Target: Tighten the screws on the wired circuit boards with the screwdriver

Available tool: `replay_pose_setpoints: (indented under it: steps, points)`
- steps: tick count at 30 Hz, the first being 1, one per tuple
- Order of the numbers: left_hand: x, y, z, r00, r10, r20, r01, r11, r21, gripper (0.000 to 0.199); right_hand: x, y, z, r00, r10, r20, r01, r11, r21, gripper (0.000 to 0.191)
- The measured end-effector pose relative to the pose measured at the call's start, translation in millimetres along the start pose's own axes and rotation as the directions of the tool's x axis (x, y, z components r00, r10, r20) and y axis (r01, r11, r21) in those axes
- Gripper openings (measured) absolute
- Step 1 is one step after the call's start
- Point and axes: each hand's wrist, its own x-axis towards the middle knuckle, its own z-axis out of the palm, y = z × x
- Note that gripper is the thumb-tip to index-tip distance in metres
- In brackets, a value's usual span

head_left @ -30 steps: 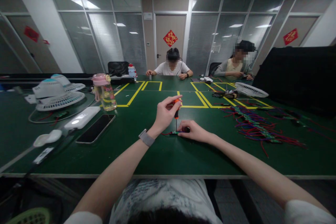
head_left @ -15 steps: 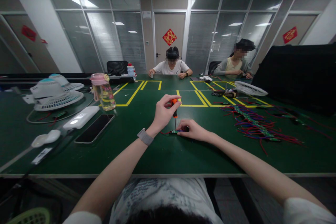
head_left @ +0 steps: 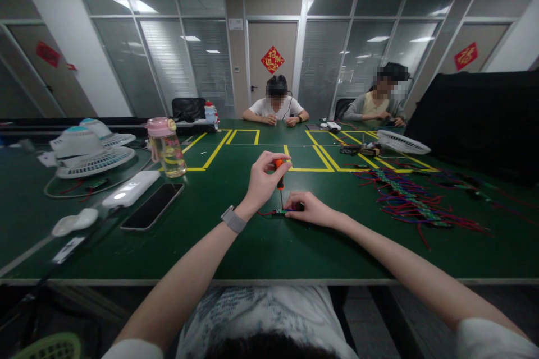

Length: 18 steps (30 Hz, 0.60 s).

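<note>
Nearest, the patterned shirt [head_left: 252,314] of the person shows below the edge of the green tabletop [head_left: 236,252]. Both forearms reach forward from it, the left one wearing a watch [head_left: 233,219] with a grey band. A small circuit board [head_left: 278,212] lies on the tabletop straight ahead, with a red wire [head_left: 264,214] trailing from its left end. The right hand [head_left: 311,209] rests beside it, its grip closed on the board's right end, though the exact fingertip contact is too small to make out. The left hand [head_left: 263,182] is above, its grip pinching the orange and black handle of a screwdriver [head_left: 280,180], which stands nearly upright with its tip down at the board.

To the left lie a dark phone [head_left: 153,206] and, just beyond it, a long white box [head_left: 130,189]. To the right, a row of circuit boards [head_left: 412,199] bristles with red and blue wires. Farther back stand a pink-lidded bottle [head_left: 165,148] and, left of it, white fans [head_left: 95,160]. Yellow tape [head_left: 309,170] marks out frames on the tabletop. At the far side sit two people [head_left: 275,107] [head_left: 374,106], and behind them is a door [head_left: 272,36] bearing a red sign [head_left: 273,60].
</note>
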Motion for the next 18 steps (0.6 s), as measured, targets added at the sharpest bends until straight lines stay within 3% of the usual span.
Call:
replay_pose_setpoints:
  steps: [3,8,14,18]
  points:
    - [0.0,-0.4,-0.8,0.999,0.025,0.027,-0.025,1.000,-0.005,0.019,-0.1,0.0,-0.4,1.000,0.002,0.003,-0.002,1.000,0.003,0.014]
    - [-0.7,0.7,1.3,0.993,-0.055,0.108,0.076,0.977,-0.200,0.028,0.3,0.2,-0.3,1.000,-0.002,0.007,0.002,1.000,-0.013,0.013]
    - [-1.6,2.3,-0.2,0.998,0.056,0.012,-0.057,0.998,0.034,0.015,0.5,0.4,0.0,1.000,-0.010,-0.003,0.010,1.000,-0.012,0.014]
    - [0.0,-1.5,-0.2,0.998,-0.008,0.069,0.013,0.998,-0.068,0.026,0.3,0.7,0.0,1.000,-0.006,0.002,0.006,1.000,-0.010,0.014]
